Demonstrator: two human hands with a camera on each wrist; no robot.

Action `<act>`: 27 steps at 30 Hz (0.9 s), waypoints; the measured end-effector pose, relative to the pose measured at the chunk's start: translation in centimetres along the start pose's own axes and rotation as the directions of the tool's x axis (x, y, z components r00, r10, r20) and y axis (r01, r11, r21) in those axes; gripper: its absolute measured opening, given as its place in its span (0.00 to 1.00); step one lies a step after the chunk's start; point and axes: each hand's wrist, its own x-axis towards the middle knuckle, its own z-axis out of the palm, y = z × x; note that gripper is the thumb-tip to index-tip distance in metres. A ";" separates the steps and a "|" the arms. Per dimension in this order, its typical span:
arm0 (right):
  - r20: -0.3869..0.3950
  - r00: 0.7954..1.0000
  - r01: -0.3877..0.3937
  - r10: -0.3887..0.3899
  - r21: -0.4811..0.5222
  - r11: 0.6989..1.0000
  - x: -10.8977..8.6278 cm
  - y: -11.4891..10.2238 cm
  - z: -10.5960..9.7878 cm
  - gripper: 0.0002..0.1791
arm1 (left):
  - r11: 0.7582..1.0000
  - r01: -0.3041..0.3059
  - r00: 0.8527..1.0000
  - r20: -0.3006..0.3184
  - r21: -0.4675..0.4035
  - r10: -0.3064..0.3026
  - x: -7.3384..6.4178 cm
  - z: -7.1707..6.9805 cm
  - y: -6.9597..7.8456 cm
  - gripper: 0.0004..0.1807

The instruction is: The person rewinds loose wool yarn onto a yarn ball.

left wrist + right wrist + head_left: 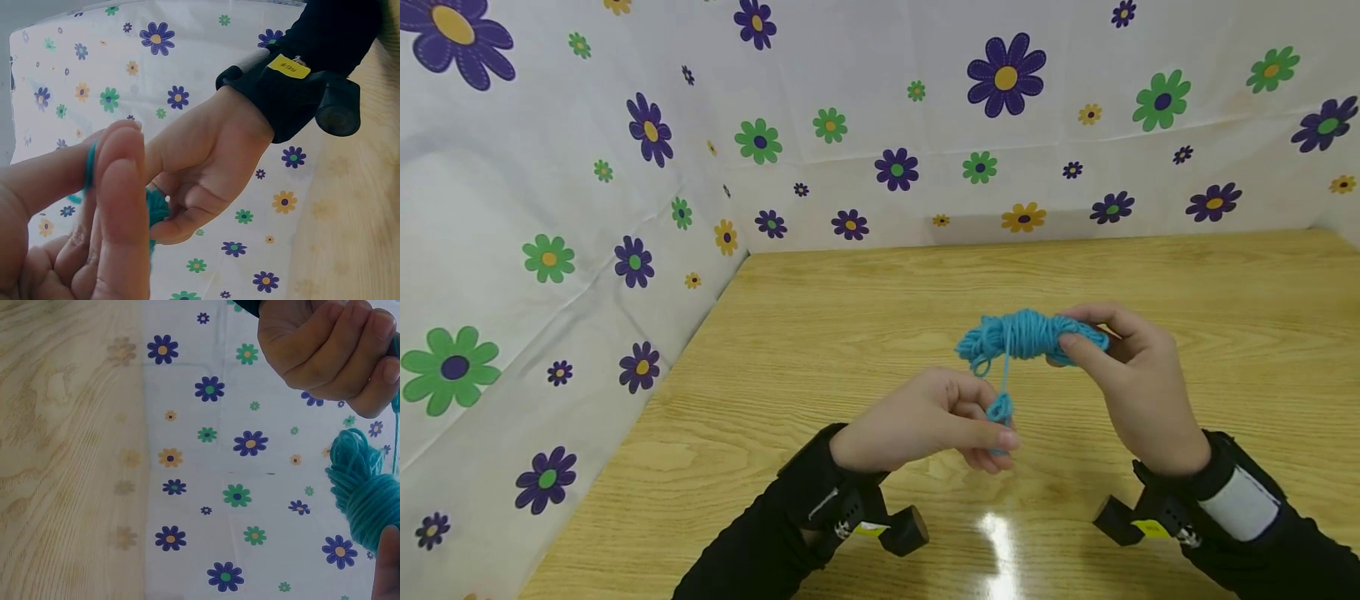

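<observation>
A bundle of blue yarn [1030, 333], wound round its middle with loops at both ends, is held above the table. My right hand [1138, 379] grips the bundle's right end between thumb and fingers. Below and to its left, my left hand [936, 421] pinches a small looped bit of yarn [1000, 408], joined to the bundle by a taut strand. In the left wrist view that yarn passes between thumb and fingertips of the left hand [119, 200]. The right wrist view shows the bundle [369, 494] close up, with the left hand [337, 353] above it.
The wooden table [820, 333] lies under both hands. A white cloth [865, 83] printed with purple, green and orange flowers stands behind the table and along its left side. Black wrist cameras [904, 531] are strapped to both forearms.
</observation>
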 end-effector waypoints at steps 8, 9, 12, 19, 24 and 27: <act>-0.026 0.999 -0.034 0.038 0.138 0.990 0.0 0.0 0.1 0.09 | 1.000 0.020 1.000 -0.013 0.019 -0.019 0.3 0.5 -0.5 0.07; -0.017 0.999 -0.039 0.042 0.168 0.985 0.0 0.0 0.0 0.09 | 0.999 0.018 1.000 -0.010 0.030 -0.018 0.3 0.4 -0.6 0.07; 0.004 0.998 -0.055 0.056 0.241 0.969 0.0 -0.1 0.0 0.11 | 0.998 0.009 1.000 0.011 0.057 -0.009 0.5 0.3 -0.8 0.08; 0.001 0.998 -0.060 0.063 0.322 0.945 0.1 -0.3 -0.1 0.11 | 0.995 -0.012 0.998 0.059 0.096 0.006 0.7 0.3 -1.1 0.11; -0.001 0.997 -0.069 0.075 0.377 0.924 0.1 -0.3 -0.3 0.11 | 0.990 -0.023 0.992 0.128 0.139 0.005 1.0 0.1 -1.3 0.14; 0.046 0.996 -0.094 0.083 0.432 0.897 0.1 -0.3 -0.5 0.13 | 0.986 -0.006 0.987 0.159 0.169 -0.021 1.2 -0.2 -1.5 0.16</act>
